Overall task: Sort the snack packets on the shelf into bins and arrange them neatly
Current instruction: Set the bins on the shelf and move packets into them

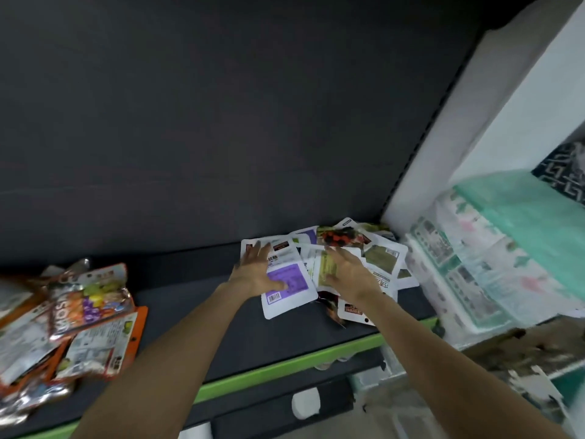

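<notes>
Both hands lie on a loose pile of white packets point(329, 264) at the right end of the dark shelf point(196, 299), against the white side wall. The left hand point(258, 270) rests flat, fingers spread, on the packet with the purple label point(286, 289), whose long side runs toward the shelf's green front edge. The right hand point(346, 272) lies open on the middle of the pile, fingers pointing at the back wall; motion blur makes it hard to say whether it pinches anything. The pile sits directly under and between the hands. A second heap of orange packets point(85, 318) lies well apart at the left end, nearer the left arm.
</notes>
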